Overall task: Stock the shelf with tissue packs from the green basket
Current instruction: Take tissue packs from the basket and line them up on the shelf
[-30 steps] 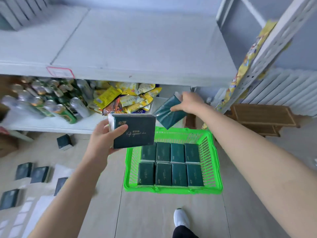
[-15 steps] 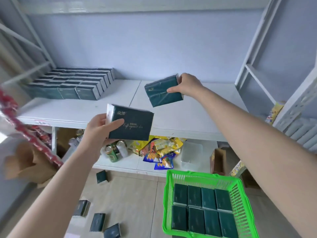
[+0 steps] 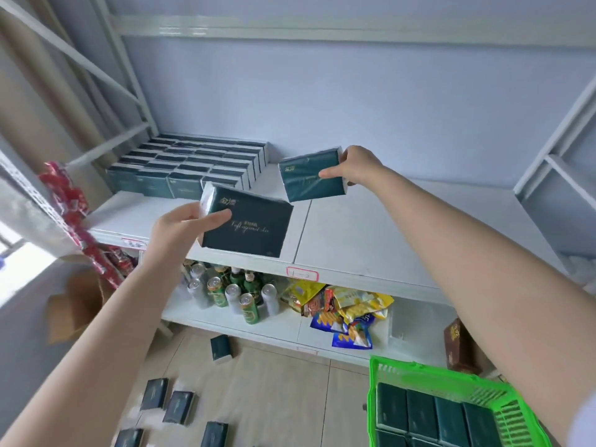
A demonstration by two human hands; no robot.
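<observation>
The left hand point(image 3: 180, 227) grips one tissue pack point(image 3: 248, 227) by its left end, above the front of the shelf point(image 3: 387, 233). The right hand point(image 3: 358, 166) pinches a second pack point(image 3: 306, 179) by its right end, over the shelf just beside the stocked rows point(image 3: 193, 166). The green basket point(image 3: 419, 371) sits lower right, holding more packs.

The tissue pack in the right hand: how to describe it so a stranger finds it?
Find the white shelf above the cans. Over its middle, right of the stocked rows, the right hand holds a green tissue pack. It is the farther of the two held packs, and tilted.
</observation>
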